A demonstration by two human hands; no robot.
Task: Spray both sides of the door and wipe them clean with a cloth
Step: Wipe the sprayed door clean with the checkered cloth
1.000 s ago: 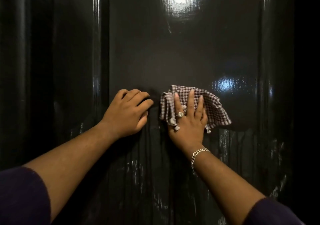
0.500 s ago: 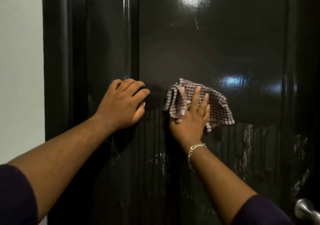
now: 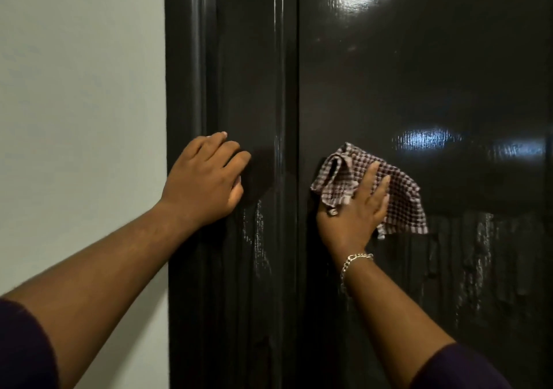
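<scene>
Against the glossy black panelled door (image 3: 419,89), the view has swung left since a second ago: a pale wall (image 3: 80,119) now shows left of the door, and the left hand (image 3: 203,179) has slid from beside the cloth toward the door's left edge. The wipe seems to be working leftward, with wet streaks below the cloth not yet cleared. The right hand (image 3: 354,209) presses the crumpled brown-and-white checked cloth (image 3: 398,197) flat on the door panel, fingers (image 3: 369,176) straight and spread. The left fingers (image 3: 232,156) are loosely curled, knuckles resting on the door, holding nothing.
</scene>
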